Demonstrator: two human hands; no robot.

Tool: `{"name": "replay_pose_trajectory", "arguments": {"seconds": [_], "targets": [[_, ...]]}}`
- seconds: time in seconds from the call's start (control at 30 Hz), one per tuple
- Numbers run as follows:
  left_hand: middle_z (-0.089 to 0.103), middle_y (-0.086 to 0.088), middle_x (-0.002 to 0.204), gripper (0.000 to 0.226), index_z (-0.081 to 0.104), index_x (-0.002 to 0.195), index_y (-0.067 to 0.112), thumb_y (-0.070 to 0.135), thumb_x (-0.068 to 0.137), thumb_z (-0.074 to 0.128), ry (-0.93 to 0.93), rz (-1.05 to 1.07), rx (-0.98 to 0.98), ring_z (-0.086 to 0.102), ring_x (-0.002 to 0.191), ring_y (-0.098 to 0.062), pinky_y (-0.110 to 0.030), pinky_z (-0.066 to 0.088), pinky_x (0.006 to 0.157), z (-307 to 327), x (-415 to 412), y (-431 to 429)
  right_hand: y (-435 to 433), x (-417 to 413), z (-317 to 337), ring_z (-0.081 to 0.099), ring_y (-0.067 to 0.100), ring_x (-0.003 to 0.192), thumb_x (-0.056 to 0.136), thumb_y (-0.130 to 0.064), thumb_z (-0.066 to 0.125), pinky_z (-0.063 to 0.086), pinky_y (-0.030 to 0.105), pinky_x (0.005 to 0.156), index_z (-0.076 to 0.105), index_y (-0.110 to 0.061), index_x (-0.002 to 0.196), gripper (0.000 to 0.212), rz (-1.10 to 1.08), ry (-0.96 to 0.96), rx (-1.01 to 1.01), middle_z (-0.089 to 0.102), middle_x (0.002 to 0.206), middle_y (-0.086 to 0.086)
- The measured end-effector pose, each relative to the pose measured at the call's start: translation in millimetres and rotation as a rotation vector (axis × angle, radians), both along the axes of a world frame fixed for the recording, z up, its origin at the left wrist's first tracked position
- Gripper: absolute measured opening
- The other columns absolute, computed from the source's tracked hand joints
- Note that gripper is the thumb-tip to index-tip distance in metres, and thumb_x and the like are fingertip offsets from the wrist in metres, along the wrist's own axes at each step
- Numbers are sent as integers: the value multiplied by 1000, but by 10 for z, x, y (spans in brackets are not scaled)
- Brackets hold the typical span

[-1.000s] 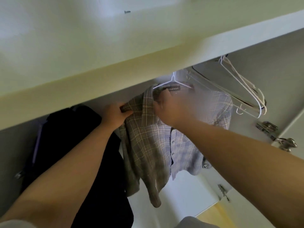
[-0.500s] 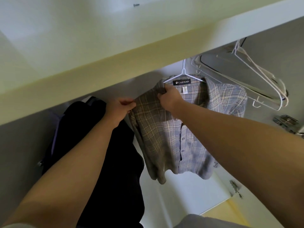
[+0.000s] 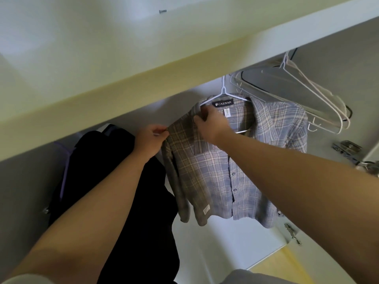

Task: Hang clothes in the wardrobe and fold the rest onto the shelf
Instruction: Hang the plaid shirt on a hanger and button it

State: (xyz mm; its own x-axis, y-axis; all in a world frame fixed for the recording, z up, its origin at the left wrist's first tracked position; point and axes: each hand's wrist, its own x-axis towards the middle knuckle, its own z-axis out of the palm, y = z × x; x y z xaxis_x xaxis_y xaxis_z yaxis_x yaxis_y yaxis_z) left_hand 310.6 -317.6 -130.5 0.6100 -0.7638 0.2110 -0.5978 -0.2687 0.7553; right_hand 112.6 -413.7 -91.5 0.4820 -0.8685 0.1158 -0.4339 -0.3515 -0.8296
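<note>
Plaid shirt [image 3: 215,181] is pinched at ten o'clock by the left hand [image 3: 150,140], and gripped at eleven by the right hand [image 3: 213,124].

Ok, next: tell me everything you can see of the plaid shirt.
The plaid shirt is a grey-blue and beige check, soft woven cloth by its look, with a collar, a dark-buttoned front placket and a black neck label reading CAESAR. It hangs front-out on a white hanger inside the wardrobe, beside a black garment. The left hand pinches its shoulder edge; the right hand grips its collar.
</note>
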Motion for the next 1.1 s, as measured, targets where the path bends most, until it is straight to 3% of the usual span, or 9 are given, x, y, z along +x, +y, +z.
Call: {"name": "replay_pose_trajectory", "arguments": {"seconds": [0.1,0.23,0.47,0.57,0.7,0.8,0.93,1.0,1.1], "targets": [[69,1,90,4,70,94,23,21,91,72,-85,20,82,67,88,-19,-29,51,81,86,-74,-78,-6,-203,62,58,32,99,99,-36,54,51,43,84,59,-14,113,26,-182,-99,-330,58,115,11],[70,5,100,16,70,109,22,26,95,62,-111,-52,68,66,97,-17,-27,47,83,219,-269,-257,-176,-606,126,53,34,102,91,-30,56,42,43,84,58,-11,115,30,-472,-63,-680,55,114,15],[67,7,116,50,59,133,26,60,97,54,-187,-237,-17,61,104,-13,-27,45,87,464,-759,-609,-539,-1249,75,41,34,136,100,-45,47,29,56,112,40,-21,143,50,-282,550,-413,49,144,12],[68,9,94,39,66,109,28,62,92,58,-271,-182,28,64,86,-16,-32,51,75,559,-919,-728,-512,-1263,123,45,36,131,100,-49,46,36,54,108,44,-22,139,48,-290,581,-496,53,138,12],[67,1,81,1,68,90,22,23,91,67,-313,-160,77,65,79,-23,-36,56,73,656,-961,-808,-482,-1135,278,48,37,126,98,-56,49,41,51,103,46,-20,139,55,-294,624,-453,54,134,14],[68,-3,81,24,71,86,20,-1,83,59,-301,-208,122,65,81,-27,-39,57,74,713,-868,-800,-518,-1058,345,55,36,115,97,-32,57,47,46,89,54,-20,130,36,-279,660,-462,58,123,11],[71,-4,94,34,73,97,22,-3,83,55,-289,-224,142,65,90,-26,-38,57,81,767,-736,-776,-546,-1068,444,65,38,95,92,-1,52,56,44,76,62,-12,116,29,-273,648,-429,62,107,14],[70,-5,101,38,73,106,20,-3,85,53,-305,-194,146,64,94,-26,-35,55,83,784,-710,-760,-564,-1071,480,65,39,95,91,4,49,55,43,76,63,-9,114,30,-290,598,-405,63,107,17],[70,-10,90,31,74,91,15,-6,86,51,-375,-194,164,65,88,-30,-35,55,78,775,-760,-735,-542,-1019,515,65,38,91,89,6,49,57,43,77,64,-7,111,29,-304,505,-335,65,104,18]]}}
